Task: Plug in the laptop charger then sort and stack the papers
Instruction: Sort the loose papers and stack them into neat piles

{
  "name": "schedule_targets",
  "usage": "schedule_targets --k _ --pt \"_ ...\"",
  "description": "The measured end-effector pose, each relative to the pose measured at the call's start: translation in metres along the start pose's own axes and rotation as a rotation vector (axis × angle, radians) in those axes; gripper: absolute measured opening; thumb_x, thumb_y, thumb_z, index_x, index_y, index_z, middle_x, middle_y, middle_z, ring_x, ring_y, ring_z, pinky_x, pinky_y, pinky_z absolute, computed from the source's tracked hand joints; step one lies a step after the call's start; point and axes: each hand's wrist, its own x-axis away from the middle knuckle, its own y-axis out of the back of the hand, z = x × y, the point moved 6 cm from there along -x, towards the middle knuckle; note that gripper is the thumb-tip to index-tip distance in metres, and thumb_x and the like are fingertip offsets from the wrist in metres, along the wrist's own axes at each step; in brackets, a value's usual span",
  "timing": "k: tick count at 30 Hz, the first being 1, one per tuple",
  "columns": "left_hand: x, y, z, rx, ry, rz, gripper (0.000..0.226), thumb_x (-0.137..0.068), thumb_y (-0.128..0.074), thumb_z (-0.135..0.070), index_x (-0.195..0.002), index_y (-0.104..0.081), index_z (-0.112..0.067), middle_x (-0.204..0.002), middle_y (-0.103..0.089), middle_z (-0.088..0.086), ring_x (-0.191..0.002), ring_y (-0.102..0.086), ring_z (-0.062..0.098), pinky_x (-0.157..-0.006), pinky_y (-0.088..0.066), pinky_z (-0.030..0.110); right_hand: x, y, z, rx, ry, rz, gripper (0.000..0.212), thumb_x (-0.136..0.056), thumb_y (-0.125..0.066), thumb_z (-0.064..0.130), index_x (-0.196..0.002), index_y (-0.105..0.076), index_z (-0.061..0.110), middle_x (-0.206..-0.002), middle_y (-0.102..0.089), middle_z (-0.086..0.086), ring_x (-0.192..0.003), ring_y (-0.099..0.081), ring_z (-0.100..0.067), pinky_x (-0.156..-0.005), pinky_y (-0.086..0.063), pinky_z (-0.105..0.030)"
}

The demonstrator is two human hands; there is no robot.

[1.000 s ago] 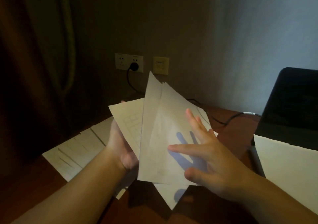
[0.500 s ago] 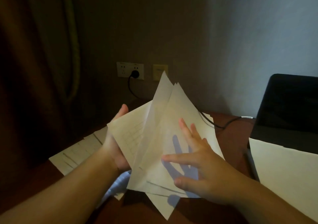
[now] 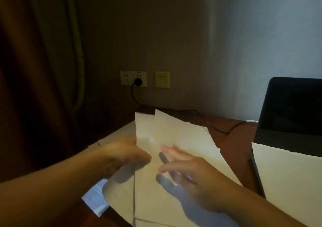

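A bundle of white papers (image 3: pixel 183 139) lies low over the brown desk (image 3: pixel 230 139) in front of me, its sheets fanned unevenly. My left hand (image 3: pixel 122 155) grips the bundle's left edge. My right hand (image 3: pixel 190 174) rests on top of the sheets with fingers spread; it is blurred. The black charger plug (image 3: pixel 138 81) sits in the white wall socket (image 3: pixel 133 78), and its cable (image 3: pixel 219 130) runs across the desk to the open black laptop (image 3: pixel 292 110) at right.
Another white sheet (image 3: pixel 285 174) covers the laptop's keyboard at right. More papers (image 3: pixel 94 198) lie under the bundle at the left. A beige wall plate (image 3: pixel 162 79) is beside the socket. A dark curtain (image 3: pixel 34 69) hangs at the left.
The fanned papers, held up on end before, have come down flat toward the desk. Both hands moved down with them, and the view tilted lower.
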Motion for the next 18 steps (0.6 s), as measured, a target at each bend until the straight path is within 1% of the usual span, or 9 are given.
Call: schedule_targets --k 3,5,8,9,11,13,15,16,18 --pt "0.004 0.002 0.004 0.013 -0.058 -0.018 0.034 -0.078 -0.077 -0.011 -0.108 -0.067 -0.022 -0.102 -0.073 0.006 -0.095 -0.071 0.025 -0.089 -0.058 0.047 0.003 0.026 -0.013 0.058 -0.108 -0.310 0.051 -0.097 -0.051 0.005 -0.110 -0.060 0.054 -0.150 -0.015 0.039 -0.145 -0.004 0.010 -0.121 -0.020 -0.028" --pt "0.009 0.012 -0.002 0.037 -0.119 0.000 0.028 -0.078 -0.077 -0.012 -0.104 -0.069 -0.018 -0.099 -0.074 0.006 -0.093 -0.072 0.024 -0.089 -0.058 0.047 0.011 0.049 -0.024 0.070 -0.246 -0.562 0.045 -0.094 -0.061 0.014 -0.121 -0.055 0.049 -0.157 -0.018 0.023 -0.148 -0.015 -0.003 -0.115 -0.025 -0.025" --pt "0.014 0.033 -0.012 0.055 -0.220 0.009 0.030 -0.074 -0.079 -0.022 -0.101 -0.073 -0.009 -0.098 -0.074 0.010 -0.095 -0.072 0.027 -0.094 -0.054 0.050 0.025 0.072 -0.040 -0.161 -0.465 -0.832 0.071 -0.087 -0.072 0.015 -0.145 -0.036 0.034 -0.148 -0.035 0.008 -0.128 -0.043 -0.016 -0.096 -0.044 -0.029" --pt "0.016 0.038 -0.014 0.067 -0.238 0.005 0.034 -0.074 -0.080 -0.025 -0.102 -0.072 -0.008 -0.099 -0.074 0.011 -0.096 -0.072 0.027 -0.094 -0.054 0.050 0.027 0.075 -0.043 -0.283 -0.521 -0.860 0.078 -0.086 -0.074 0.017 -0.148 -0.029 0.031 -0.138 -0.042 0.010 -0.115 -0.048 -0.013 -0.086 -0.046 -0.027" --pt "0.019 0.045 -0.018 0.097 -0.266 -0.017 0.033 -0.077 -0.079 -0.026 -0.104 -0.070 -0.009 -0.098 -0.074 0.011 -0.092 -0.073 0.026 -0.090 -0.055 0.047 0.028 0.073 -0.051 -0.557 -0.588 -0.829 0.076 -0.088 -0.074 0.019 -0.149 -0.030 0.028 -0.125 -0.048 0.015 -0.101 -0.051 -0.009 -0.082 -0.043 -0.028" --pt "0.021 0.047 -0.020 0.157 -0.294 -0.042 0.028 -0.079 -0.074 -0.023 -0.103 -0.069 -0.010 -0.094 -0.074 0.010 -0.086 -0.073 0.026 -0.082 -0.058 0.043 0.024 0.071 -0.054 -0.786 -0.569 -0.744 0.042 -0.092 -0.067 0.017 -0.131 -0.052 0.025 -0.121 -0.063 0.012 -0.095 -0.059 -0.009 -0.078 -0.045 -0.028" --pt "0.024 0.045 -0.022 0.240 -0.331 -0.089 0.037 -0.073 -0.082 -0.031 -0.102 -0.068 -0.013 -0.090 -0.075 0.008 -0.082 -0.073 0.027 -0.073 -0.059 0.041 0.021 0.075 -0.044 -0.834 -0.518 -0.693 0.017 -0.097 -0.059 0.015 -0.110 -0.063 0.025 -0.106 -0.073 0.009 -0.089 -0.067 -0.012 -0.069 -0.048 -0.024" --pt "0.024 0.044 -0.021 0.299 -0.342 -0.112 0.045 -0.067 -0.087 -0.034 -0.102 -0.069 -0.014 -0.091 -0.076 0.009 -0.083 -0.073 0.028 -0.074 -0.059 0.042 0.021 0.079 -0.037 -0.845 -0.481 -0.685 0.016 -0.098 -0.056 0.013 -0.106 -0.064 0.025 -0.095 -0.075 0.012 -0.083 -0.071 -0.012 -0.063 -0.050 -0.022" --pt "0.025 0.039 -0.023 0.427 -0.370 -0.149 0.039 -0.069 -0.082 -0.024 -0.104 -0.069 -0.013 -0.096 -0.076 0.011 -0.088 -0.073 0.029 -0.078 -0.056 0.043 0.022 0.089 -0.021 -0.855 -0.410 -0.684 0.017 -0.099 -0.054 0.011 -0.102 -0.064 0.023 -0.079 -0.075 0.014 -0.072 -0.072 -0.006 -0.050 -0.052 -0.017"
